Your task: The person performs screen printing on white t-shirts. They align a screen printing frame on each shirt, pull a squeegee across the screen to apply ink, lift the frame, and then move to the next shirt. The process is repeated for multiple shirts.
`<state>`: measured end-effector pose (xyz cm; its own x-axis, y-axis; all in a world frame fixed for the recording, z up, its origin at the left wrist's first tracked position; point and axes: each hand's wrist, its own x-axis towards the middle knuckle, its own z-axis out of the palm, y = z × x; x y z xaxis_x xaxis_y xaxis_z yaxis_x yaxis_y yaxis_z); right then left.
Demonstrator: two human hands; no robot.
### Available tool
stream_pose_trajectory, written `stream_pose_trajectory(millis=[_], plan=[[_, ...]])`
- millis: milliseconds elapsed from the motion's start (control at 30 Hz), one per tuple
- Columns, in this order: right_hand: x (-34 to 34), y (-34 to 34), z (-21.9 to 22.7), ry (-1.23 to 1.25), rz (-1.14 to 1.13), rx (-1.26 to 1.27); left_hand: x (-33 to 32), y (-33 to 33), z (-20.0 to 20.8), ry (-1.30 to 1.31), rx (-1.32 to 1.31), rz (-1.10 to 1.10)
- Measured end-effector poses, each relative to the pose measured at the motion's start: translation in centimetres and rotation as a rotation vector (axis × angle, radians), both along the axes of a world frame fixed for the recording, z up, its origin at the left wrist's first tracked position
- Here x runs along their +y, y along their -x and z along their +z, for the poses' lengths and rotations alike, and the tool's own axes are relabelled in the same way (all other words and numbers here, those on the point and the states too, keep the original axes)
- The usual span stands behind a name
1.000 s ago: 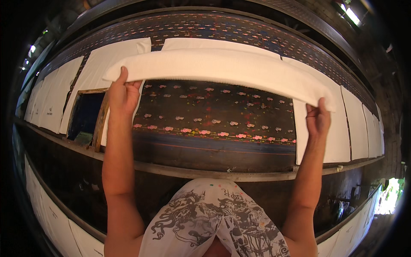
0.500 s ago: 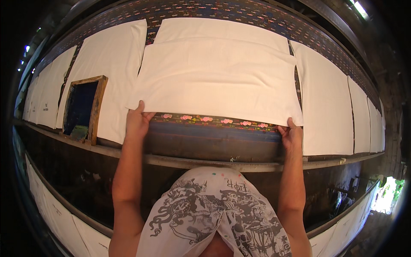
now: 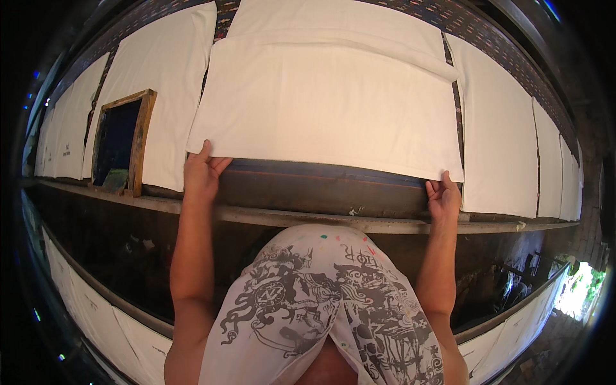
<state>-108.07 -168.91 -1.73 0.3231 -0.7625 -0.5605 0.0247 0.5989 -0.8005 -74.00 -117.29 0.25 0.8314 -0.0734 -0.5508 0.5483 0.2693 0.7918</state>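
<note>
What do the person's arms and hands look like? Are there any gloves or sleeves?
The left hand and right hand are bare: no gloves, and no rings or watch that I can see. No sleeves show on the left arm or right arm. The pale shirt has dark, swirly printed drawings and little coloured spots.

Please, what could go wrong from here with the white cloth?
The left hand and right hand each hold the white cloth near a corner, so an uneven pull might skew its near edge.

A ridge crosses its far part and could remain as a crease.

The wood-framed screen is left of the left hand; a wide arm movement might knock it.
</note>
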Motion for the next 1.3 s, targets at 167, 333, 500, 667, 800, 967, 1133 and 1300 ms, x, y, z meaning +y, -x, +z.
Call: stream_pose_trajectory(millis=[167,333,500,667,800,967,1133,1300], plan=[[5.2,-1.0,-0.3,-0.195,0.128,-0.15,1.5,0.2,-1.1,-0.044,-0.03,0.017],[10.0,-6.9,1.9,-0.217,0.239,-0.127,0.5,-0.3,-0.6,-0.075,-0.083,0.031],[10.3,-7.7,3.5,-0.057,0.235,-0.021,1.5,-0.8,0.2,-0.122,-0.175,0.045],[11.0,-5.7,5.9,0.016,0.188,-0.036,1.8,0.5,2.4,-0.06,-0.188,0.067],[11.9,-4.0,5.8,-0.005,0.25,0.068,2.7,2.4,2.2,-0.087,-0.157,0.059],[10.6,-2.7,4.2,-0.127,0.11,0.023,4.2,2.1,-0.5,-0.134,-0.153,0.058],[10.7,-1.1,4.7,0.272,-0.034,0.255,5.9,0.6,-0.4,-0.279,-0.255,0.008],[11.8,0.0,4.7,1.438,0.515,0.585,5.9,-0.5,-0.3,-0.428,-0.277,-0.161]])
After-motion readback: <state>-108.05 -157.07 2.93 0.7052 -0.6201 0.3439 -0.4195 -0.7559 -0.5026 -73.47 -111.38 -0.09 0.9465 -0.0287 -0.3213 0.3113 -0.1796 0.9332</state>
